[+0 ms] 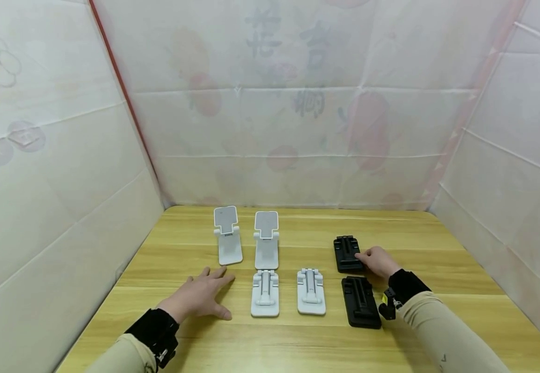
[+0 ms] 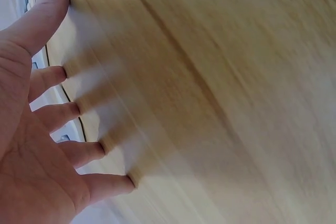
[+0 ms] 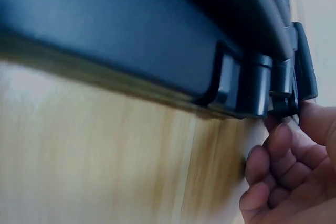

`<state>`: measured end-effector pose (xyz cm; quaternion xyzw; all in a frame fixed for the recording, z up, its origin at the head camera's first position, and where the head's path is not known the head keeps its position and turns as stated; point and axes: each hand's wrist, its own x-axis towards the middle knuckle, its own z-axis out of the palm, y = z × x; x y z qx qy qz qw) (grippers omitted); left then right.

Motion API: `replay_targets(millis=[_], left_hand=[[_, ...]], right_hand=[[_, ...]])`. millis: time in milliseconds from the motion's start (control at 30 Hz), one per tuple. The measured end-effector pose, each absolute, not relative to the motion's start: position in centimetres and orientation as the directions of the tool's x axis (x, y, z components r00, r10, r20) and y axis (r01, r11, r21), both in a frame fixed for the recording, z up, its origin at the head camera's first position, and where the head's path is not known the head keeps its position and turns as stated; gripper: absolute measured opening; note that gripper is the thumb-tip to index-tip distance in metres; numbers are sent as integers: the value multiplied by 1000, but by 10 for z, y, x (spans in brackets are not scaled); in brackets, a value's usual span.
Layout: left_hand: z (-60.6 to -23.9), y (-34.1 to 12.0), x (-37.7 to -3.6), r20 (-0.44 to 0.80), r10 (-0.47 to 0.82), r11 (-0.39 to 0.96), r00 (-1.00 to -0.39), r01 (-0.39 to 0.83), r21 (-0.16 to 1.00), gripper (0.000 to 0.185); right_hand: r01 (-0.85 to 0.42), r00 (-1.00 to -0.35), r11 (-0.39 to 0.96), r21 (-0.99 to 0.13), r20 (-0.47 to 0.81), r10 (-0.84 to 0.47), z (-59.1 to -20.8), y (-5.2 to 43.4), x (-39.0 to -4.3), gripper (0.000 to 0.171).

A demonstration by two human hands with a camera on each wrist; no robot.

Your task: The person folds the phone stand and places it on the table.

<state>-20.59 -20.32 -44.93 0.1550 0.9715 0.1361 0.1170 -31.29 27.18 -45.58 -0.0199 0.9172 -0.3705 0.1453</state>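
Right of centre on the wooden table (image 1: pixel 437 248), the far black stand (image 1: pixel 347 254) lies folded, the right hand (image 1: pixel 378 260) touching its right edge with curled fingers (image 3: pixel 265 169). Just below lies another black stand (image 1: pixel 360 302). Lower left, the left hand (image 1: pixel 202 295) rests spread flat beside folded white stands (image 1: pixel 265 293).

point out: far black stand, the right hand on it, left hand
far black stand (image 1: pixel 347 253), head view, middle of its folded top face
right hand (image 1: pixel 378 260), head view, back of the hand
left hand (image 1: pixel 200 295), head view, back of the hand, flat on the table
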Motion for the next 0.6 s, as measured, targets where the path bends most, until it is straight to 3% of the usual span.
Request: replay_targets(millis=[333,600], left_hand=[[-449,-203,-206,-184,340,915,-922,278,293,99],[-448,-204,-205,-191,342,914,-920,279,294,98]], right_hand=[[-64,-983,833,-550,-108,-147,-458,272,-309,52],[-40,-993,847,-531,-76,-95,-460,270,-310,47]])
